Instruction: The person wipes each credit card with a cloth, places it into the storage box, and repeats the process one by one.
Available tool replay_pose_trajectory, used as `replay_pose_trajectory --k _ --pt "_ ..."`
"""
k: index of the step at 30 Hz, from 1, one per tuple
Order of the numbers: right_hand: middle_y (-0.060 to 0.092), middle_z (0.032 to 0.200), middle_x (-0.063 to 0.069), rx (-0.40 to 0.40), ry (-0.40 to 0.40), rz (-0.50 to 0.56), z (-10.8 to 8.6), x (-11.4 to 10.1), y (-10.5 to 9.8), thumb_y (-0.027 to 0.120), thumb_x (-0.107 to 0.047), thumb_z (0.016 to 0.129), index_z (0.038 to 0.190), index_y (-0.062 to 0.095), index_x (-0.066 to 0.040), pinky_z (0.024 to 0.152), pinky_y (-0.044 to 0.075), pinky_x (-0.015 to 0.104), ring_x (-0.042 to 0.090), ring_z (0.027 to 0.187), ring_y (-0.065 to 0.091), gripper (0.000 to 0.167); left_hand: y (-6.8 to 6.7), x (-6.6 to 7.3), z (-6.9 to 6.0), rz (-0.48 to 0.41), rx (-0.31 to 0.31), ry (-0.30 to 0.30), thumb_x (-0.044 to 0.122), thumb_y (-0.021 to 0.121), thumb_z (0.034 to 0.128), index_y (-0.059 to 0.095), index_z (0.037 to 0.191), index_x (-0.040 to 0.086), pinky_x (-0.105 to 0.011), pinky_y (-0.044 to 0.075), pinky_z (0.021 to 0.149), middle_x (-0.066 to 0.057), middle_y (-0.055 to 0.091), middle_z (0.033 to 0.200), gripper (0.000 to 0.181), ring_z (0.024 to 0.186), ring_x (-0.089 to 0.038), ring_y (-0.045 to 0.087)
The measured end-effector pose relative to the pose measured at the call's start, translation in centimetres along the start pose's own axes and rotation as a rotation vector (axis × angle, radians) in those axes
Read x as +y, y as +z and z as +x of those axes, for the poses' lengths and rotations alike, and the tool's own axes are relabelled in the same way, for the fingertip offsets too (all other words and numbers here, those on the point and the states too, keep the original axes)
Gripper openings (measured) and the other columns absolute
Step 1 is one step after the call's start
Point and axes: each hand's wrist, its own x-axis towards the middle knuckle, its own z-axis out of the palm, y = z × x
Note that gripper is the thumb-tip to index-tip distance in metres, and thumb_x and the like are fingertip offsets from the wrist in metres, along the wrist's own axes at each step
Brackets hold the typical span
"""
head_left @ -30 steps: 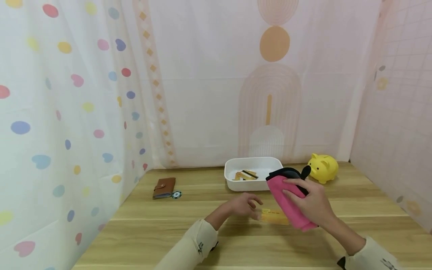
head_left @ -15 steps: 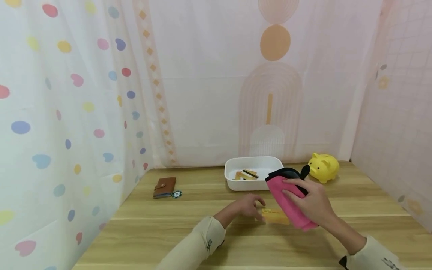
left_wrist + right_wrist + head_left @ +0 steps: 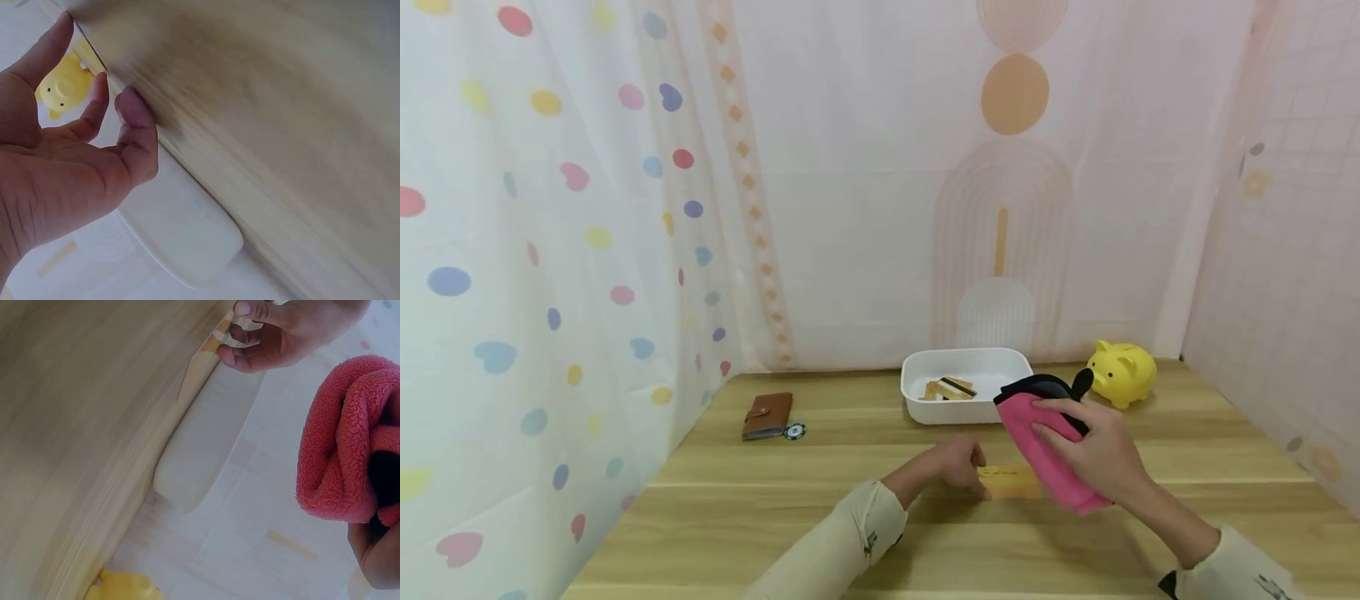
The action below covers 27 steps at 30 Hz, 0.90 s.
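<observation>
A flat orange-yellow card [image 3: 1011,482] lies on the wooden table in front of the white tray. My left hand [image 3: 951,462] is at the card's left end, with thumb and a fingertip at its opposite edges, pinching it across its width. In the right wrist view, the left hand [image 3: 281,331] touches the end of the card [image 3: 206,353]. My right hand [image 3: 1097,446] grips a folded pink fleecy cloth [image 3: 1037,437] with black along its top, held tilted above the card's right end. A black rounded tip [image 3: 1082,382] sticks up beside it; its kind is unclear.
A white tray [image 3: 958,411] holding several cards [image 3: 947,389] stands at the back. Right of it sits a yellow piggy bank [image 3: 1122,373]. A brown wallet [image 3: 767,414] and a round chip [image 3: 795,431] lie at the left. Curtains [image 3: 850,208] surround the table [image 3: 760,517].
My left hand has moved a little to the right, and its fingers have closed onto the card's left end. The right hand and the pink cloth have hardly moved.
</observation>
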Motion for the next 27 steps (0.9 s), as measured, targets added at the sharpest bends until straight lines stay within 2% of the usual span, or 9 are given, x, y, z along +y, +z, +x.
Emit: replay_pose_trajectory --k 3,6,12,16,19,21,24,27 --pt "0.074 0.091 -0.003 -0.001 0.0 -0.005 0.0 -0.1 0.0 0.087 -0.002 0.07 0.099 0.078 -0.015 0.047 0.028 0.016 0.003 0.061 0.04 0.033 0.0 0.0 -0.2 -0.006 -0.001 -0.005 0.021 0.089 0.0754 0.065 0.106 0.004 -0.022 0.05 0.077 -0.003 0.067 0.095 0.043 0.084 -0.011 0.06" --pt "0.074 0.09 -0.003 -0.003 0.002 -0.008 -0.1 0.0 0.0 0.087 -0.003 0.07 0.099 0.078 -0.015 0.046 0.027 0.016 0.003 0.061 0.038 0.033 0.2 0.0 -0.4 -0.049 -0.003 -0.005 0.018 0.088 0.0757 0.061 0.106 0.005 -0.025 0.05 0.073 -0.004 0.066 0.09 0.043 0.079 -0.012 0.06" --pt "0.074 0.089 -0.004 0.003 -0.003 -0.012 -0.2 0.2 0.0 0.088 -0.003 0.07 0.099 0.078 -0.016 0.045 0.026 0.015 0.003 0.059 0.036 0.034 0.3 -0.1 -0.7 -0.148 0.01 0.023 0.009 0.085 0.0771 0.053 0.108 0.01 -0.023 0.041 0.058 0.002 0.058 0.07 0.044 0.061 -0.008 0.05" --pt "0.075 0.092 -0.004 0.001 -0.012 -0.002 -0.4 0.2 0.0 0.088 -0.002 0.07 0.099 0.079 -0.016 0.045 0.025 0.016 0.002 0.058 0.034 0.034 0.2 -0.3 -0.9 -0.286 0.015 0.031 -0.003 0.076 0.0819 0.05 0.11 0.011 -0.021 0.04 0.052 0.001 0.057 0.065 0.041 0.055 -0.008 0.05" --pt "0.075 0.092 -0.003 0.006 -0.015 0.004 -0.5 0.1 0.0 0.088 -0.002 0.069 0.099 0.079 -0.016 0.045 0.024 0.015 0.002 0.058 0.033 0.034 0.0 -0.6 -0.9 -0.394 0.009 0.04 -0.009 0.068 0.0848 0.052 0.112 0.008 -0.022 0.044 0.051 -0.003 0.061 0.068 0.035 0.057 -0.011 0.055" --pt "0.075 0.093 -0.003 0.01 -0.022 0.005 -0.5 0.1 0.0 0.088 -0.001 0.069 0.099 0.078 -0.016 0.046 0.025 0.015 0.002 0.059 0.036 0.035 -0.1 -0.8 -1.0 -0.429 0.007 0.058 -0.01 0.065 0.0854 0.057 0.106 0.002 -0.022 0.046 0.051 -0.004 0.062 0.07 0.025 0.058 -0.012 0.057" --pt "0.075 0.094 -0.003 0.007 -0.037 0.011 -0.5 0.0 0.1 0.087 -0.001 0.069 0.099 0.078 -0.016 0.048 0.026 0.014 0.003 0.061 0.039 0.034 -0.2 -1.0 -1.0 -0.452 0.003 0.078 -0.009 0.062 0.0872 0.062 0.089 -0.002 -0.024 0.049 0.051 -0.005 0.063 0.069 0.007 0.057 -0.013 0.058" --pt "0.075 0.093 -0.003 0.002 -0.041 0.013 -0.5 0.0 0.2 0.088 -0.001 0.069 0.099 0.078 -0.016 0.049 0.026 0.015 0.004 0.062 0.04 0.035 -0.3 -1.1 -1.3 -0.458 0.0 0.088 -0.006 0.061 0.0902 0.06 0.077 -0.001 -0.024 0.048 0.05 -0.006 0.063 0.069 0.014 0.056 -0.014 0.057"
